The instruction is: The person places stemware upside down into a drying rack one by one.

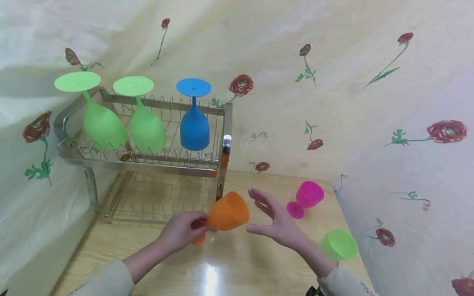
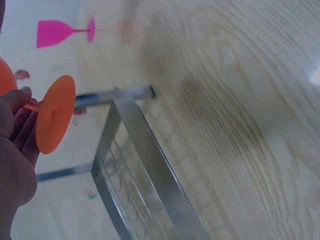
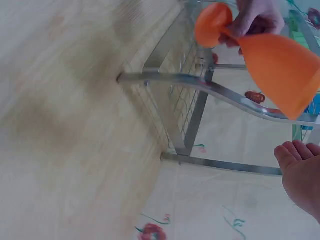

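An orange plastic goblet (image 1: 228, 211) is tilted in the air in front of the rack, its mouth facing right. My left hand (image 1: 185, 230) pinches it by the stem, and in the left wrist view its round orange foot (image 2: 56, 115) sticks out past the fingers. My right hand (image 1: 274, 220) hovers just right of the goblet's mouth, fingers and thumb spread, apart from it. On the upper tier of the metal dish rack (image 1: 148, 166), two green goblets (image 1: 105, 125) (image 1: 148, 130) and a blue goblet (image 1: 194, 129) stand upside down.
A pink goblet (image 1: 310, 194) lies on its side on the wooden table (image 1: 177, 267) at right. Nearer, a green goblet (image 1: 338, 243) is partly hidden by my right forearm. The rack's lower tier (image 1: 163, 197) stands at table level. Flowered cloth (image 1: 274, 82) hangs behind and at both sides.
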Tool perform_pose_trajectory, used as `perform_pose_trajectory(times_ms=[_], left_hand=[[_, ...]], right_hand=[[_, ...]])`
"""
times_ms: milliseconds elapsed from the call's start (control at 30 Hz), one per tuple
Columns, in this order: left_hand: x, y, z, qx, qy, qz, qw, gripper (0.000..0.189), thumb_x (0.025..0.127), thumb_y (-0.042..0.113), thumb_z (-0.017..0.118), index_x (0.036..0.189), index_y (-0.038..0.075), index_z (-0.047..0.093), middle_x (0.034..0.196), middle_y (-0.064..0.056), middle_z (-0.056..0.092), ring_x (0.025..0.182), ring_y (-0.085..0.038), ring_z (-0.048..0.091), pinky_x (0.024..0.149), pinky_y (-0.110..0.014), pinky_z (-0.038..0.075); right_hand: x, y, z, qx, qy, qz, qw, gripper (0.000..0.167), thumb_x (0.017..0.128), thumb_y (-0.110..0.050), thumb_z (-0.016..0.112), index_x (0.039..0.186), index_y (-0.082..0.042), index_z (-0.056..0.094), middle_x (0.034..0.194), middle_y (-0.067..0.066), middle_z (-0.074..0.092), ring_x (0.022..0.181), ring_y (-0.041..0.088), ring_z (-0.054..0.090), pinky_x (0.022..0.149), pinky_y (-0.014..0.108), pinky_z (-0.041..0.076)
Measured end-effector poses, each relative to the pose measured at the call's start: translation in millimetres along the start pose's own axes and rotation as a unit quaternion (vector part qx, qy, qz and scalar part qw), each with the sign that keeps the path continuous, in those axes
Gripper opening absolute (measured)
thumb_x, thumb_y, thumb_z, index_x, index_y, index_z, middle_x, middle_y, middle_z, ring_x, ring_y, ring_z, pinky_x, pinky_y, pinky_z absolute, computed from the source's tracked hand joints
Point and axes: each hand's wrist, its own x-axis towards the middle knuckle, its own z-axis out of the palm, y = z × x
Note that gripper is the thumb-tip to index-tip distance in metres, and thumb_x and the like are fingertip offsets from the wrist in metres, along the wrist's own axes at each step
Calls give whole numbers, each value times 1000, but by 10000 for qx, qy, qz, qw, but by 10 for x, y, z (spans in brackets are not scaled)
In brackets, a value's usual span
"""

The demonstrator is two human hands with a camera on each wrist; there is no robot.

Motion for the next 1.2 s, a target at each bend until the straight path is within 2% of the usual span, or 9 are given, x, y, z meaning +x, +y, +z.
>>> perform_pose_trajectory(times_ms=[133, 267, 367, 567, 800, 1000, 1200], left_hand=[[-70, -69, -153, 414, 35, 153, 9990, 16, 90, 4, 84, 106, 7, 81, 97, -2, 81, 86, -12, 77, 74, -19, 63], [-117, -104, -260, 790, 51, 414, 9960, 15, 89, 5, 86, 103, 9, 81, 93, 1, 81, 82, -7, 74, 72, -20, 63], [-141, -112, -312, 1095, 56, 655, 9918, 16, 88, 7, 87, 102, 10, 82, 93, 3, 80, 80, -4, 72, 70, -20, 62], [-152, -108, -383, 1481, -78, 928, 9846, 17, 87, 8, 88, 103, 10, 82, 93, 1, 80, 78, -6, 71, 68, -19, 62], [-155, -104, -445, 1610, -196, 1045, 9812, 15, 88, 7, 88, 102, 8, 82, 93, -1, 80, 77, -7, 72, 66, -18, 61], [-144, -111, -464, 1683, -340, 1008, 9800, 14, 89, 7, 87, 102, 8, 82, 92, 0, 80, 76, -5, 71, 65, -17, 60], [-125, -129, -459, 1805, -392, 1022, 9775, 15, 88, 7, 87, 102, 8, 82, 92, -1, 80, 76, -7, 73, 66, -19, 61]], right_hand=[[74, -117, -37, -966, -334, -28, 9948, 99, 83, -25, 95, 164, -11, 40, 167, 9, 44, 150, 40, 45, 121, 51, 42], [156, -214, -12, -1932, -677, 25, 9788, 106, 79, -44, 96, 165, -21, 39, 167, -1, 44, 147, 32, 51, 119, 54, 47], [224, -261, 38, -2298, -940, -13, 9687, 110, 77, -47, 97, 166, -23, 37, 167, -2, 43, 147, 29, 50, 120, 53, 47], [325, -283, 179, -2505, -1329, -189, 9588, 114, 76, -43, 98, 167, -17, 35, 168, 2, 41, 155, 27, 40, 125, 54, 40], [353, -242, 305, -2664, -1486, -611, 9504, 115, 75, -42, 99, 166, -13, 35, 165, 6, 44, 152, 28, 43, 122, 54, 44], [359, -205, 357, -2817, -1560, -854, 9429, 101, 77, -37, 99, 160, -12, 45, 157, 5, 52, 144, 26, 50, 117, 51, 50], [375, -126, 400, -2995, -1417, -1159, 9364, 90, 77, -34, 99, 152, -11, 53, 148, 5, 60, 137, 23, 57, 114, 46, 54]])
